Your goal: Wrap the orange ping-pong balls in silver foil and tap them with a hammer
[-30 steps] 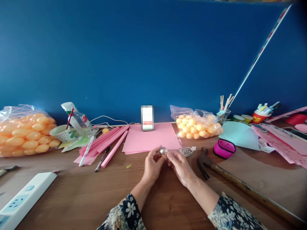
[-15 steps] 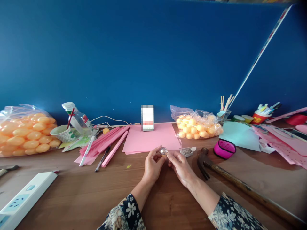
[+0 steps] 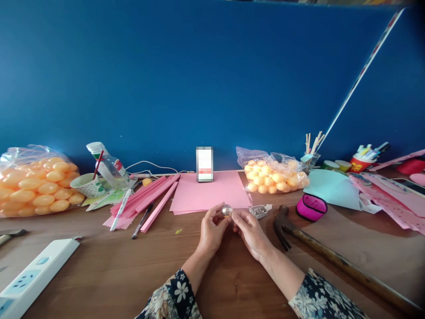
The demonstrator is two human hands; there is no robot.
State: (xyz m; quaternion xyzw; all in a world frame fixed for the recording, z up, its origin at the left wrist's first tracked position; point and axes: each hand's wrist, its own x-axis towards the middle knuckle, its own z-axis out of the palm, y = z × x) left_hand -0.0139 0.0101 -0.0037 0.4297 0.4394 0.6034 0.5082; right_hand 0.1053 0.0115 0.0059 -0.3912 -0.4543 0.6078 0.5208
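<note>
Between the fingertips of my left hand (image 3: 212,228) is a small round ball (image 3: 227,210) with a shiny silver, knobbly surface. A little orange shows along its lower edge. My right hand (image 3: 250,230) is closed, its thumb and fingertips pressed up to the ball's right side; anything tiny pinched in them is hidden. Just beyond the right hand lies a small clear box (image 3: 259,211) of little silver pieces, too small to make out. Pink paper sheets (image 3: 207,192) lie behind both hands.
A claw hammer (image 3: 318,243) lies at right beside a magenta fabric band (image 3: 311,207). Bags of orange balls stand at left (image 3: 43,186) and right (image 3: 275,175). Left are pink strips (image 3: 149,195), pens, a paper cup (image 3: 86,185), a bottle and a power strip (image 3: 40,270). A phone (image 3: 204,164) stands behind.
The ball appears slightly turned, with more orange showing at its lower edge. Both hands stay in nearly the same place and grip.
</note>
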